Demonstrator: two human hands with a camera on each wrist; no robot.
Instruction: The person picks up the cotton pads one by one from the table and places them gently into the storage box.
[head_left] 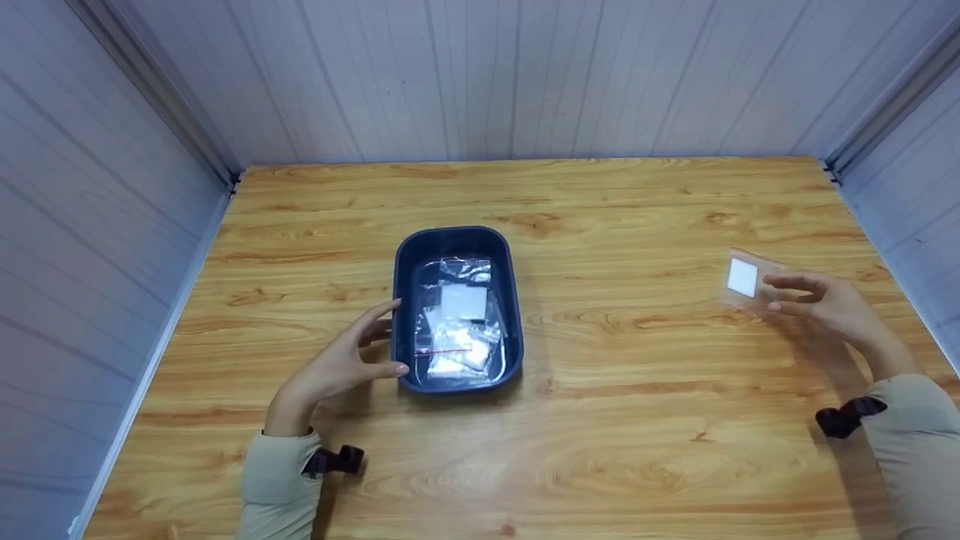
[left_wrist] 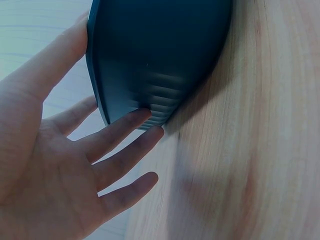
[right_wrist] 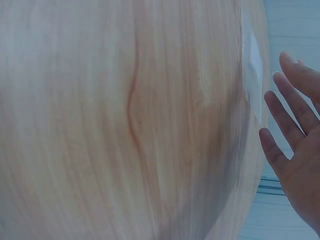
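Observation:
A dark blue plastic bin (head_left: 516,330) stands on the table, left of the middle. Inside it lie several small clear zip bags (head_left: 465,300), some with white pieces in them. My left hand (head_left: 341,364) is at the bin's left side, thumb and a finger touching the rim, the other fingers loosely spread along the outer wall in the left wrist view. Far to the right, a clear plastic bag (head_left: 742,277) with a white square in it lies on the table. My right hand (head_left: 832,304) is at its right edge, fingers and thumb apart; the right wrist view shows the fingers spread.
The wood-grain table (head_left: 615,420) is enclosed by pale panel walls (head_left: 480,82) at the back and both sides. A dark wrist camera (head_left: 847,417) sits on the right sleeve, another (head_left: 334,460) on the left. Table surface lies between the bin and the single bag.

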